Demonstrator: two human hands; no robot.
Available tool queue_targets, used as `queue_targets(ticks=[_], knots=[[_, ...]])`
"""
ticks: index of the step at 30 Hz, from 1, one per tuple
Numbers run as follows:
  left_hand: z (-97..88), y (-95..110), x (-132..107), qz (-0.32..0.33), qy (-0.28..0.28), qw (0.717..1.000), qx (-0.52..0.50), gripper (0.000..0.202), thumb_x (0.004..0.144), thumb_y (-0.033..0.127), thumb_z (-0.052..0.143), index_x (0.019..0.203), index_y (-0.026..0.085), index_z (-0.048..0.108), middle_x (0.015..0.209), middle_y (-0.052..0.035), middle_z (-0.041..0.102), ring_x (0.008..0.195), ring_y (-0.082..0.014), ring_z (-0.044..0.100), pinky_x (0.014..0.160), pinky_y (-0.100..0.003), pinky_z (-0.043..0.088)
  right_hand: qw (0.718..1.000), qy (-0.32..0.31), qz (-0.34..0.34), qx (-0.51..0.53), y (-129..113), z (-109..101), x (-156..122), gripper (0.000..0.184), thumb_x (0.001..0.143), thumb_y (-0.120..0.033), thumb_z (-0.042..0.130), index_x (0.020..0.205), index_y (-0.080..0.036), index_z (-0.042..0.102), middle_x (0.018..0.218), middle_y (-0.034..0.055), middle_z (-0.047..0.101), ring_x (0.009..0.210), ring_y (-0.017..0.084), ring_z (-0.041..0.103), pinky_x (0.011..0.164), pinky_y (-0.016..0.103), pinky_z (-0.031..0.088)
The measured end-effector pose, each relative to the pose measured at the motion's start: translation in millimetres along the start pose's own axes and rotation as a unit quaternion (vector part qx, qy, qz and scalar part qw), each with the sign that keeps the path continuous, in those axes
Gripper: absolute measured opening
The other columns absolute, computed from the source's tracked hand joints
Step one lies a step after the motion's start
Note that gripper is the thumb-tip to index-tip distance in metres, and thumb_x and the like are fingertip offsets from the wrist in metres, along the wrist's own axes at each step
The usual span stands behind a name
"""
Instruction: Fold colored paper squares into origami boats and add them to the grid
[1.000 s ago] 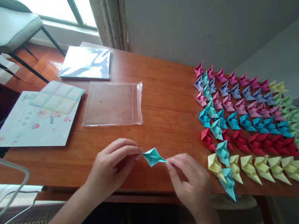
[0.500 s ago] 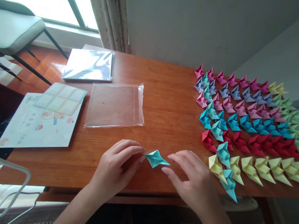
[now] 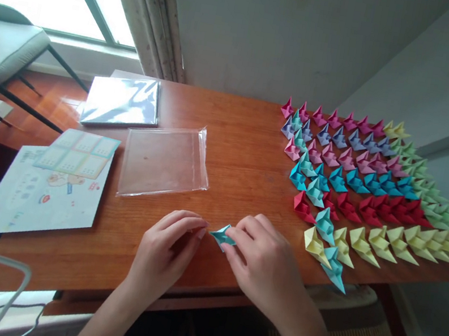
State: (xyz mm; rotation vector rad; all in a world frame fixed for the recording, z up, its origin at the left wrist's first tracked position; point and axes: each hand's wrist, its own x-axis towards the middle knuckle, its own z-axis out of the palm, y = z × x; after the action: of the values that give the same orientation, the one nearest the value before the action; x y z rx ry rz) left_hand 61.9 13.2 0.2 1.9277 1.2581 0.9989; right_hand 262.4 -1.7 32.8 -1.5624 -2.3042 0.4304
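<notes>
A small teal origami boat (image 3: 221, 236) is in front of me near the table's front edge. My right hand (image 3: 263, 257) pinches its right end between thumb and fingers, hiding that end. Just off the boat's left tip is my left hand (image 3: 167, 253), its fingers curled and its thumb and forefinger tips together, with nothing visible between them. To the right, folded boats stand in rows by colour, among them a yellow boat (image 3: 317, 246) and a red boat (image 3: 304, 206). A slanting line of light teal boats (image 3: 334, 268) runs across the left ends of the rows.
An open clear plastic sleeve (image 3: 165, 161) lies on the wooden table (image 3: 243, 131). Behind it is a shiny wrapped pack (image 3: 124, 101). Printed sheets (image 3: 46, 201) rest at the left edge. A chair (image 3: 5, 48) stands by the window, and a white metal tube (image 3: 18, 265) curves at lower left.
My right hand has moved left and closed on the right end of the teal origami boat. The boat has shifted slightly left and turned. The camera view has swung a little to the right.
</notes>
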Motion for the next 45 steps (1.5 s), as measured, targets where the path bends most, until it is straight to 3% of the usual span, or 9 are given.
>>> queue_targets(ticks=[5, 11, 20, 34, 39, 41, 45], knots=[[-0.8, 0.2, 0.8, 0.007, -0.008, 1.000, -0.006, 0.013, 0.094, 0.012, 0.059, 0.098, 0.019, 0.069, 0.095, -0.0047, 0.070, 0.087, -0.0159, 0.067, 0.078, -0.026, 0.054, 1.000, -0.012, 0.004, -0.026, -1.6, 2.0, -1.9, 0.013, 0.096, -0.017, 0.058, 0.085, -0.021, 0.064, 0.085, 0.0035, 0.061, 0.086, 0.022, 0.054, 0.074, 0.037, 0.043], [-0.5, -2.3, 0.2, 0.010, -0.012, 1.000, -0.001, 0.013, 0.094, 0.011, 0.059, 0.098, 0.019, 0.068, 0.095, -0.0041, 0.069, 0.086, -0.0146, 0.066, 0.078, -0.024, 0.053, 1.000, -0.008, 0.020, -0.009, -1.9, 1.5, -2.7, 0.004, 0.095, -0.021, 0.061, 0.092, -0.021, 0.064, 0.091, 0.0039, 0.062, 0.089, 0.022, 0.055, 0.077, 0.037, 0.043], [0.8, -3.6, 0.9, 0.017, -0.020, 1.000, 0.017, 0.012, 0.095, 0.011, 0.058, 0.098, 0.019, 0.067, 0.094, -0.0037, 0.069, 0.086, -0.0140, 0.066, 0.078, -0.024, 0.053, 0.998, -0.031, 0.023, -0.054, 2.0, -0.7, -0.8, 0.016, 0.097, -0.015, 0.056, 0.083, -0.021, 0.062, 0.085, 0.0020, 0.061, 0.087, 0.020, 0.055, 0.074, 0.035, 0.039], [0.5, -4.9, -0.2, 0.024, -0.022, 0.999, 0.036, 0.011, 0.094, 0.014, 0.059, 0.098, 0.020, 0.068, 0.095, -0.0030, 0.070, 0.085, -0.0146, 0.067, 0.078, -0.024, 0.053, 0.997, 0.006, 0.060, -0.051, 1.3, -2.3, -4.1, 0.020, 0.094, -0.014, 0.056, 0.076, -0.021, 0.060, 0.081, 0.0025, 0.062, 0.084, 0.021, 0.057, 0.072, 0.033, 0.040], [-0.6, -6.0, -0.4, 0.031, -0.026, 0.998, 0.045, 0.011, 0.093, 0.015, 0.060, 0.099, 0.020, 0.068, 0.096, -0.0031, 0.071, 0.087, -0.0153, 0.067, 0.079, -0.024, 0.052, 0.992, 0.096, 0.083, 0.000, 14.2, -30.4, -19.2, 0.017, 0.092, -0.014, 0.056, 0.077, -0.020, 0.060, 0.077, 0.0018, 0.062, 0.078, 0.018, 0.058, 0.072, 0.031, 0.043], [-1.1, -6.0, -0.2, 0.037, -0.027, 0.998, 0.047, 0.011, 0.093, 0.015, 0.060, 0.098, 0.020, 0.069, 0.096, -0.0028, 0.071, 0.087, -0.0153, 0.068, 0.079, -0.024, 0.052, 0.984, 0.148, 0.099, -0.011, 33.4, -52.2, -31.5, 0.015, 0.093, -0.019, 0.056, 0.079, -0.021, 0.062, 0.080, 0.0025, 0.065, 0.079, 0.018, 0.060, 0.074, 0.030, 0.045], [-1.7, -6.4, 0.2, 0.047, -0.033, 0.997, 0.054, 0.011, 0.094, 0.016, 0.059, 0.098, 0.020, 0.069, 0.095, -0.0028, 0.071, 0.087, -0.0150, 0.067, 0.079, -0.024, 0.052, 0.941, 0.241, 0.208, -0.120, 90.1, -94.5, -58.5, 0.011, 0.087, -0.029, 0.062, 0.080, -0.023, 0.067, 0.083, 0.0035, 0.070, 0.069, 0.018, 0.062, 0.064, 0.029, 0.044]])
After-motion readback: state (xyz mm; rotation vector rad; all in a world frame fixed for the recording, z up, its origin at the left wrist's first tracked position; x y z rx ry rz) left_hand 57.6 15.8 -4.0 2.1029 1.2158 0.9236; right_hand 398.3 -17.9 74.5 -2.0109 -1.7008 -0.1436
